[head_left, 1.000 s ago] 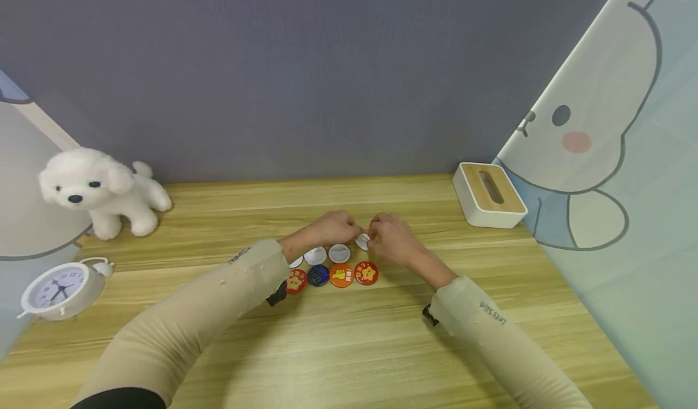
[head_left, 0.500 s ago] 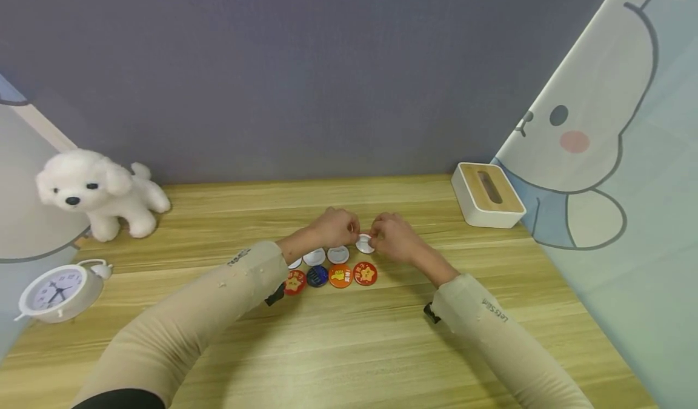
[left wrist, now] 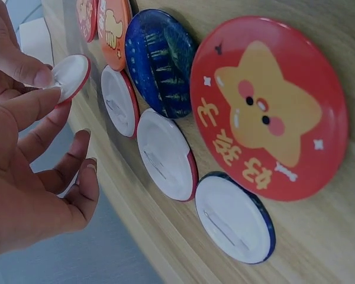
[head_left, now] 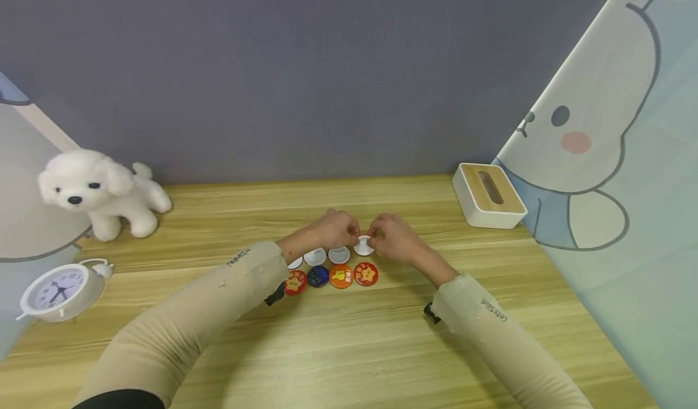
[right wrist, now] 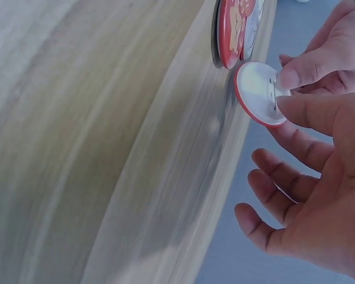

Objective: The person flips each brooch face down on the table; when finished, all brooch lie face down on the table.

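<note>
A pin-back button badge [head_left: 363, 246], its white back up and red at the rim, is between my two hands. My left hand [head_left: 338, 228] pinches its left side, and my right hand [head_left: 397, 239] pinches the opposite side. Up close in the right wrist view, the thumbs are at the metal pin on the badge back [right wrist: 255, 92]. Nearer me lie face-up badges in a row: a red star one [head_left: 295, 282], a dark blue one [head_left: 318, 276], an orange thumbs-up one [head_left: 341, 276] and another red star badge [head_left: 366, 274]. Behind them several face-down badges [left wrist: 165, 155] show their pins.
On the left of the wooden table [head_left: 338, 348] are a white plush dog [head_left: 103, 191] and a white alarm clock [head_left: 62, 291]. A white tissue box [head_left: 489, 195] with a wooden lid stands at the back right. A grey panel [head_left: 316, 76] rises behind.
The badge between the hands was partly covered and angled one second ago; its white back now shows more fully. Both hands have shifted only slightly.
</note>
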Tool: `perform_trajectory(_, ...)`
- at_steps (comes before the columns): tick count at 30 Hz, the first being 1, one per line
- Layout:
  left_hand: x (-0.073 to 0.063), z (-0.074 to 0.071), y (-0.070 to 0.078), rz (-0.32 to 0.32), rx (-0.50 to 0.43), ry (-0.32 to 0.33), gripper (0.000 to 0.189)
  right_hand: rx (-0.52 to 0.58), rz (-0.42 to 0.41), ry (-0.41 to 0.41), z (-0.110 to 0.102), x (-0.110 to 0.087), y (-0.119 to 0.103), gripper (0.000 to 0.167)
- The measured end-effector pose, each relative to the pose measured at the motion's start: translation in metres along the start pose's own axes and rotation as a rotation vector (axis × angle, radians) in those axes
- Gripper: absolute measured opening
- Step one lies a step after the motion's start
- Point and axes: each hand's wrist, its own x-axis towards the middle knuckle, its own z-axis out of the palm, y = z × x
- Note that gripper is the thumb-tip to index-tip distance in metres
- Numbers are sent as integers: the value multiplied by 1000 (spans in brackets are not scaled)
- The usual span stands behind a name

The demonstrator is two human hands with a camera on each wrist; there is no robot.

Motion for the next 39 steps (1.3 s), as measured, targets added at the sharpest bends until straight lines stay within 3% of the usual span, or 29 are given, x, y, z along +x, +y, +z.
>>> perform_trajectory(14,2,5,-1,-19,45,-31,17,-52,2,-40,2,2,-1,9)
perform_trajectory(20,3,7,-1,-17,77,-15,17,-101,-3,-64,4,5,-1,10)
perform_trajectory(33,6,9,1,-72,130,-23,16,-100,29,-83,6,9,-2,10)
perform_trajectory(39,7,9,3,-69,165,-37,17,-99,42,-89,7,11,-1,11)
